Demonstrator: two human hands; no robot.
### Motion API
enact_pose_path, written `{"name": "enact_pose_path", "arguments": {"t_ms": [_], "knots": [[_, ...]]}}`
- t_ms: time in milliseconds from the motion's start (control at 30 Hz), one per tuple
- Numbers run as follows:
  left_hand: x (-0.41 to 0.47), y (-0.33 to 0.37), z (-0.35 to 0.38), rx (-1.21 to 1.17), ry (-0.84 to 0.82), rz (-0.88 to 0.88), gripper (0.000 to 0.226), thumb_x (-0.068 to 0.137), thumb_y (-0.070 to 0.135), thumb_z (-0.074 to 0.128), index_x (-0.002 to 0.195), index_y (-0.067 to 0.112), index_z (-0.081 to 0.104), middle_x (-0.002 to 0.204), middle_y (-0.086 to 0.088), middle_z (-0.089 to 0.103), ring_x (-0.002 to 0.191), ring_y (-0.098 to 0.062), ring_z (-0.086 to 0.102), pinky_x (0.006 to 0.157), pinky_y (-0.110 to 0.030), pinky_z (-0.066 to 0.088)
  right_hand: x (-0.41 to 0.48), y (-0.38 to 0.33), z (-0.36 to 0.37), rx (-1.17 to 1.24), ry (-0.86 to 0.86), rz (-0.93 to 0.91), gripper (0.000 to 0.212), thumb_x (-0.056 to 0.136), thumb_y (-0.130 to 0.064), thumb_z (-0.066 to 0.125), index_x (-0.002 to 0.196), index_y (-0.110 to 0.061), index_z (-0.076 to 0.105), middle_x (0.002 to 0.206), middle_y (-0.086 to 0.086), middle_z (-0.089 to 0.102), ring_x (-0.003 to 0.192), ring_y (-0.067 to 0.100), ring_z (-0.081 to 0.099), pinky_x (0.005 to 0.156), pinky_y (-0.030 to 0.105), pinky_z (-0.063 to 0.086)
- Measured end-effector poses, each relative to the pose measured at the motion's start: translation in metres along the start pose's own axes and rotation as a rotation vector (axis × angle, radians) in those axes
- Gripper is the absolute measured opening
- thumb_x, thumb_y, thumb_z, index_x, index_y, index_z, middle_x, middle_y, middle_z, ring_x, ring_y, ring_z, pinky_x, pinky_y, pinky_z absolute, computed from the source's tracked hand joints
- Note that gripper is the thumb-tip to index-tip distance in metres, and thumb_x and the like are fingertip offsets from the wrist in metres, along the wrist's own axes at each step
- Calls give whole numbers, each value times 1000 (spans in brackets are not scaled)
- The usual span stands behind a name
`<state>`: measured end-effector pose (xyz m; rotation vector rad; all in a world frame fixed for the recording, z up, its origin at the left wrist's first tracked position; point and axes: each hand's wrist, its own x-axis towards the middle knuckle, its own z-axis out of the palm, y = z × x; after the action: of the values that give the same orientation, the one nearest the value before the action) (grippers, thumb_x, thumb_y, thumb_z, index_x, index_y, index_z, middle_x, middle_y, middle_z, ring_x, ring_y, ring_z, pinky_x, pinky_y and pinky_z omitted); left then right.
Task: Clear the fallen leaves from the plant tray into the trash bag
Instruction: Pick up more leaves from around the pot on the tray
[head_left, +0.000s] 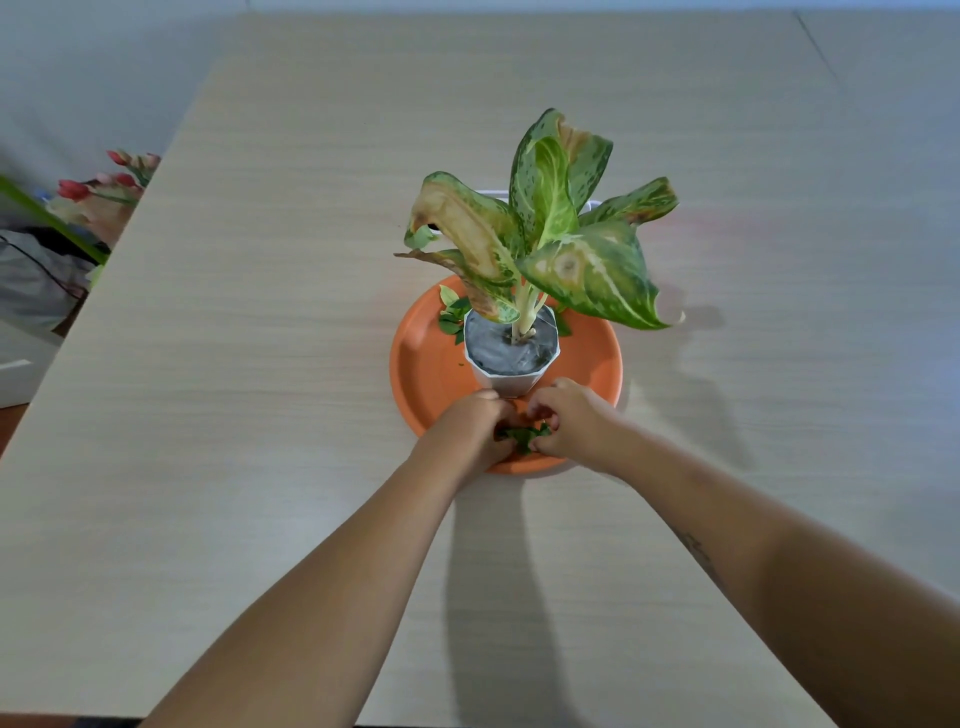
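Observation:
A round orange plant tray (431, 364) sits mid-table with a white pot (511, 358) holding a plant with large green and browning leaves (550, 234). Both hands meet at the tray's near edge. My left hand (475, 428) and my right hand (566, 418) are cupped together around a small bunch of green fallen leaves (524, 435) between them. More fallen leaves (452, 317) lie on the tray at the pot's far left, and one (562, 327) lies at its right. No trash bag is in view.
The light wooden table (260, 415) extends widely on all sides. A white object (496, 195) is partly hidden behind the plant. Off the table's left edge are pink and red flowers (104, 192) and dark clutter (36, 275).

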<state>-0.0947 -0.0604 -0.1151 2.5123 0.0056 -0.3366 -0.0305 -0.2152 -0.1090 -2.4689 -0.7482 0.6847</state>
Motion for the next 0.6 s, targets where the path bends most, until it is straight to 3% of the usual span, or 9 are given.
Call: {"name": "enact_pose_path", "arguments": {"t_ms": [100, 200, 367, 467, 600], "knots": [[-2, -5, 1, -2, 27, -18, 17, 73, 6, 64, 89, 7, 70, 96, -12, 62, 92, -28, 59, 70, -29, 39, -1, -1, 1, -5, 19, -3, 23, 73, -6, 71, 96, -9, 68, 95, -1, 44, 80, 16, 49, 73, 27, 43], [-3, -10, -5, 9, 38, -50, 16, 74, 7, 64, 90, 5, 66, 99, -16, 62, 93, -30, 58, 73, -32, 40, -1, -1, 0, -2, 18, 7, 22, 73, -6, 72, 95, -8, 68, 96, 0, 46, 80, 16, 50, 75, 28, 45], [-6, -14, -9, -36, 35, -120, 41, 69, 17, 71, 110, 13, 65, 108, -11, 61, 95, -27, 61, 80, -33, 50, 3, -9, 7, 24, 0, 72, 41, 67, -22, 82, 103, -12, 66, 104, 5, 49, 88, 22, 55, 83, 36, 50], [-2, -13, -6, -11, 12, -110, 42, 69, 16, 72, 111, 14, 69, 110, -12, 60, 96, -28, 61, 78, -28, 45, 3, -11, 18, 34, 60, 54, 28, 71, -14, 77, 96, -10, 68, 106, 11, 54, 89, 26, 58, 80, 37, 51], [0, -9, -4, 0, 21, -71, 26, 71, 7, 68, 97, 5, 70, 104, -16, 62, 93, -31, 60, 74, -28, 40, 3, -6, 26, 25, 126, 21, 13, 72, -1, 64, 85, -4, 69, 99, 13, 61, 89, 30, 60, 78, 39, 49]]}}
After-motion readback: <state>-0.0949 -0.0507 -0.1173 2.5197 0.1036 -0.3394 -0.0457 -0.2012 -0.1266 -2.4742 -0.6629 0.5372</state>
